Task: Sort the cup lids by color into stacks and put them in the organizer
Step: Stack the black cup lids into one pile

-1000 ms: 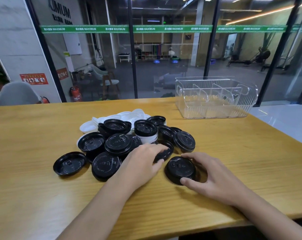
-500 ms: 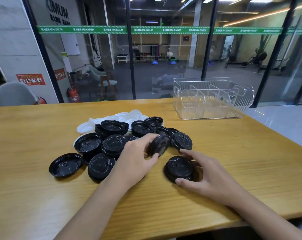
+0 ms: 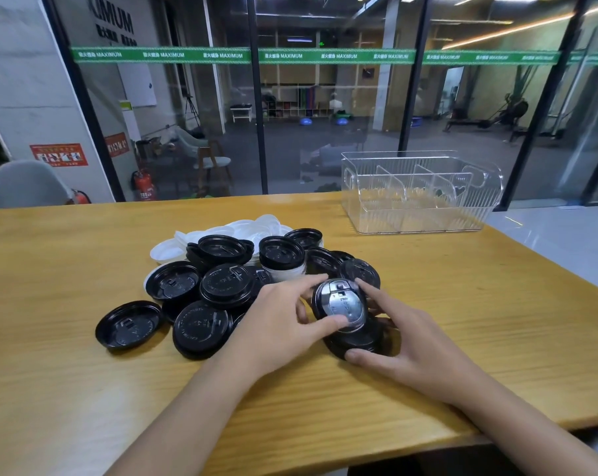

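Nearest to us, our two forearms reach in over the near edge of the wooden table (image 3: 50,355). Our left hand (image 3: 277,324) pinches a black lid (image 3: 342,304) between thumb and forefinger and holds it tilted, its glossy face turned toward us. Just beneath it a second black lid (image 3: 363,343) lies flat on the table. Our right hand (image 3: 414,341) cups that one, with the thumb curled against its near rim and the fingers bent round its far side. The right forefinger reaches up to the rim of the tilted lid. At ten o'clock from the hands sits a heap of black lids (image 3: 222,286), some dome up, some upside down, overlapping one another. At nine o'clock a lone black lid (image 3: 127,326) lies upside down just beside the heap's left edge. Behind the heap, toward eleven o'clock, white lids (image 3: 222,231) are spread out, partly covered by the black ones. Farther off at one o'clock, well apart from all the lids, the clear organizer (image 3: 417,218) stands near the table's far edge, with upright dividers inside it. Beyond the table runs a glass wall (image 3: 325,132) crossed by a green strip (image 3: 290,56).
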The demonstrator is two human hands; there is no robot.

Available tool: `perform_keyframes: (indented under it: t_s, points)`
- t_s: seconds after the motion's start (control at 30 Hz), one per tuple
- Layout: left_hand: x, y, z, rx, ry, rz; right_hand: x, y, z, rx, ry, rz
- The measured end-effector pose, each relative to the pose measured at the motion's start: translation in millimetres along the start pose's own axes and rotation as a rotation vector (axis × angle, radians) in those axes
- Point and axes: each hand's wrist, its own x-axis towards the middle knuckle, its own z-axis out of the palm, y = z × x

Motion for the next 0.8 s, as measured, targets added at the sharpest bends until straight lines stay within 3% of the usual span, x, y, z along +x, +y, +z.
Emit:
perform_keyframes:
  t_s: [0.27,0.53,0.8]
  points:
    - [-4.9,4.6,-0.8,0.307,-0.076,0.032,-0.1,-1.1,-0.2,-0.022,0.005,-0.039]
    - [-3.8,1.5,-3.7,-0.018,-0.249,0.114,-0.6,-3.1,-0.5,0.016,-0.018,-0.069]
    - [-3.4,-1.4,5.6,0.053,-0.139,0.119,0.3,-1.6,-2.2,0.037,-0.035,-0.031]
